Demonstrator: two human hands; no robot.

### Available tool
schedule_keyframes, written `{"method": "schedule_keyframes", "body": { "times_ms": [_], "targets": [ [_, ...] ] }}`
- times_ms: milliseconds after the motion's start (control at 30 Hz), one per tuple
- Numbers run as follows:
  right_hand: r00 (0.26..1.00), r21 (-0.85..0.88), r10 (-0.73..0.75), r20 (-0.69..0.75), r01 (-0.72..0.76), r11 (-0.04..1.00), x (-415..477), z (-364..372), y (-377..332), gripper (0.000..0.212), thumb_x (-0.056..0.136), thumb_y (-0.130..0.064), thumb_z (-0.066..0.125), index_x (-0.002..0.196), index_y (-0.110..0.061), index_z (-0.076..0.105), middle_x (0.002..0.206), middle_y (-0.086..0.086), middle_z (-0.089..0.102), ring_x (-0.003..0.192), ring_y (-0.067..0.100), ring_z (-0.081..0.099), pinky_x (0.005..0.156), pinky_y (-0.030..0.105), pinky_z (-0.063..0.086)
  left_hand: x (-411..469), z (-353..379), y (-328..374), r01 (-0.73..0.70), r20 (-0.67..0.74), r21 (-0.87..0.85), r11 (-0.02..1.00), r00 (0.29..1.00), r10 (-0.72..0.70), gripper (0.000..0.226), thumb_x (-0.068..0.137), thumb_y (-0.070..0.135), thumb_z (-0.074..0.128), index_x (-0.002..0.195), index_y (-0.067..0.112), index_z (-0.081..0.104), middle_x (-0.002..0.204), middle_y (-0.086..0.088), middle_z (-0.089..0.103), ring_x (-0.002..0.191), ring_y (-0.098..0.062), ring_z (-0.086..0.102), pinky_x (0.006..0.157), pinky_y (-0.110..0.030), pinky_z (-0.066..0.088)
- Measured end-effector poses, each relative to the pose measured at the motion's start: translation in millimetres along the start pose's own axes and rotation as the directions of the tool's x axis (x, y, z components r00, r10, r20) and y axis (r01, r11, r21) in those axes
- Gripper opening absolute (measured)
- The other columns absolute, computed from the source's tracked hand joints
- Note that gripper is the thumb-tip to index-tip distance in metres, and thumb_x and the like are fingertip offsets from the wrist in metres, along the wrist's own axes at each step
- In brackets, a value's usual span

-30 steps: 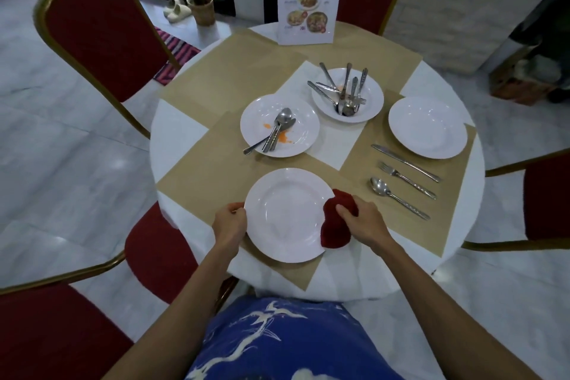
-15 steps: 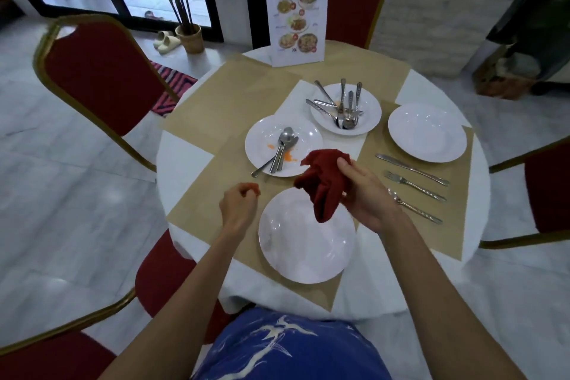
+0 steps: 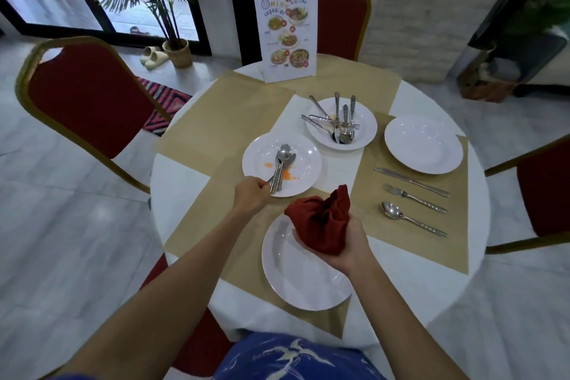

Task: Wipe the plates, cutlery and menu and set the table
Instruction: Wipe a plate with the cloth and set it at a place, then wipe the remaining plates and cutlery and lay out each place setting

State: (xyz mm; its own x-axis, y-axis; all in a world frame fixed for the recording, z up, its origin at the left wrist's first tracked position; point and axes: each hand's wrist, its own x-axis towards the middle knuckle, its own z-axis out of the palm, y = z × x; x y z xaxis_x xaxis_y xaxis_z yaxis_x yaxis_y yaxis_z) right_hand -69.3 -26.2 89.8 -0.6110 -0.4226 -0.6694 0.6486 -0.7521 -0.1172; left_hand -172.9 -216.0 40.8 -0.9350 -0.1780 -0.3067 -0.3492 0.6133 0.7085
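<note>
pinching, with the left hand, the handle ends of the soiled spoons lying on the sauce-stained plate at about 10 o'clock on the round table (reading the tabletop as a dial, with the person at 6). clutching a bunched red cloth in the right hand, fingers curling under it, just above the far rim of the near clean plate at 6 o'clock. sharing the tabletop with a plate of heaped cutlery toward 12, the upright menu at 12, a second clean plate at 2, and a knife, fork and laid spoon side by side around 3 to 4 o'clock.
</note>
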Motion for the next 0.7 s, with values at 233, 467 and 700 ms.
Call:
{"method": "schedule_keyframes", "body": {
  "times_ms": [233, 467, 700],
  "targets": [
    [0.986, -0.120, -0.104, -0.134, 0.088, 0.989, -6.7, -26.0, 0.8, 0.057, 0.090, -0.058, 0.062, 0.130, -0.018, 0.063, 0.135, 0.015, 0.067, 0.101, 0.031, 0.075, 0.078, 0.047, 0.061, 44.1, 14.3, 18.1, 0.038, 0.108, 0.246, 0.969, 0.992, -0.066, 0.020, 0.083, 0.020, 0.057, 0.084, 0.001, 0.063, 0.090, -0.021, 0.068, 0.087, -0.037, 0.067, 0.071, -0.036, 0.051],
    [0.979, -0.152, -0.169, -0.112, 0.152, 0.977, -21.9, -24.0, -7.2, 0.032, 0.099, -0.043, 0.057, 0.101, -0.014, 0.067, 0.082, 0.007, 0.071, 0.064, 0.018, 0.069, 0.056, 0.029, 0.046, 48.5, 21.9, 33.6, 0.009, 0.130, 0.448, 0.894, 0.989, -0.075, 0.041, 0.092, 0.034, 0.063, 0.120, 0.006, 0.056, 0.125, -0.019, 0.059, 0.115, -0.038, 0.060, 0.093, -0.040, 0.048],
    [0.973, -0.133, -0.203, -0.112, 0.188, 0.973, -15.9, -27.7, -10.1, 0.033, 0.101, -0.039, 0.053, 0.101, -0.009, 0.068, 0.077, 0.009, 0.070, 0.061, 0.017, 0.065, 0.050, 0.027, 0.046, 53.4, 26.9, 36.5, -0.026, 0.119, 0.521, 0.853, 0.992, -0.042, 0.037, 0.088, 0.024, 0.067, 0.119, 0.006, 0.056, 0.123, -0.018, 0.060, 0.115, -0.038, 0.060, 0.093, -0.041, 0.048]
  ]
}}
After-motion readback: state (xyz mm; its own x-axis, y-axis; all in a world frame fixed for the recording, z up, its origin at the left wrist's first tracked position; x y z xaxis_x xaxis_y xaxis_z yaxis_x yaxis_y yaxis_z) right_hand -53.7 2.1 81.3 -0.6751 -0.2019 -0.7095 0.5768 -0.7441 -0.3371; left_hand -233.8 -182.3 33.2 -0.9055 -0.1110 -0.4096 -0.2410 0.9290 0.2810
